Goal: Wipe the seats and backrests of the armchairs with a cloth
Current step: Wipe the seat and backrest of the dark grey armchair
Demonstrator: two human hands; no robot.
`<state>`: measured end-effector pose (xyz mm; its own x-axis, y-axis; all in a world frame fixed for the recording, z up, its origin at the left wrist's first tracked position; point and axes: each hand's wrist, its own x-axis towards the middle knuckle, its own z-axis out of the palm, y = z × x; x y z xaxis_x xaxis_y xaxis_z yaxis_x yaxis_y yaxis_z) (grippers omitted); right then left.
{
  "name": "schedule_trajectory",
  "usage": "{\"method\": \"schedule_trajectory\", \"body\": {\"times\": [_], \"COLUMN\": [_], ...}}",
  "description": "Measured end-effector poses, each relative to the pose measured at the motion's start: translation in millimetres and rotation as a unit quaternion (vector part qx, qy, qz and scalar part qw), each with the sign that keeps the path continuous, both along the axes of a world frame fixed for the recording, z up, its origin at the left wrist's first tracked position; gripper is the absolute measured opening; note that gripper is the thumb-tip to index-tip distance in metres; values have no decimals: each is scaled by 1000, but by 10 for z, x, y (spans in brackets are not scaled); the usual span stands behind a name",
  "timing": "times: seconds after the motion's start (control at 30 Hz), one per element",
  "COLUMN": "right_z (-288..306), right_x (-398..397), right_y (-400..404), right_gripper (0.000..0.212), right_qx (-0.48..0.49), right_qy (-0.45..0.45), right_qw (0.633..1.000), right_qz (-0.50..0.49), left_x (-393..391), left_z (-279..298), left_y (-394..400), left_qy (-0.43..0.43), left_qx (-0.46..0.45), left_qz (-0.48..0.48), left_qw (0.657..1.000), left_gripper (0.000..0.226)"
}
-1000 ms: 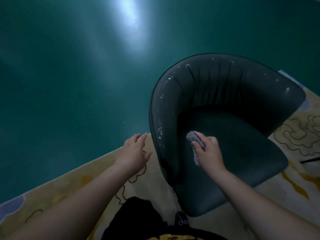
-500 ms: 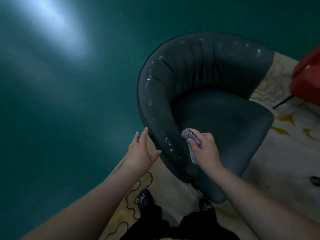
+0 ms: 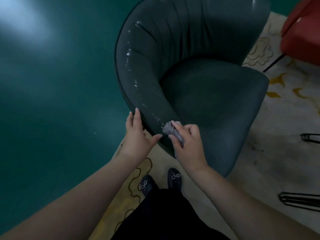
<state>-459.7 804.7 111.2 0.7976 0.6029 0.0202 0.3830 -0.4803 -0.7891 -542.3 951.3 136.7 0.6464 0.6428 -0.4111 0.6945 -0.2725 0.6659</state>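
Two hands are seen at the dark green armchair (image 3: 199, 80): its arm is touched by the left hand (image 3: 136, 135), fingers straight, while a grey cloth (image 3: 170, 131) is gripped against it by the right hand (image 3: 187, 146).

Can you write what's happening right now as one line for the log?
right hand: grips cloth on green armchair arm end | left hand: touches armchair's outer edge

A patterned rug (image 3: 284, 122) meets green floor (image 3: 57, 94); red chair (image 3: 304, 32) at upper right.
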Motion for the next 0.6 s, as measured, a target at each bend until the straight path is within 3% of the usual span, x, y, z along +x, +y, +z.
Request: {"method": "schedule_trajectory", "body": {"times": [0.2, 0.37, 0.5, 0.6], "right_z": [-82, -103, -139, -111], "right_x": [207, 61, 363, 478], "right_y": [68, 83, 251, 125], "right_gripper": [40, 42, 40, 41], "right_qx": [13, 4, 1, 5], "right_qy": [49, -7, 106, 100], "right_qw": [996, 1000, 990, 995], "right_qz": [-76, 3, -94, -26], "left_x": [24, 26, 21, 35], "left_z": [-23, -28, -19, -20], "left_y": [-35, -40, -37, -7], "left_qy": [-9, -10, -9, -5], "left_qx": [-6, -6, -14, -14], "left_qz": [16, 16, 21, 16], "left_qw": [1000, 1000, 1000, 1000], "left_gripper": [114, 114, 115, 117]}}
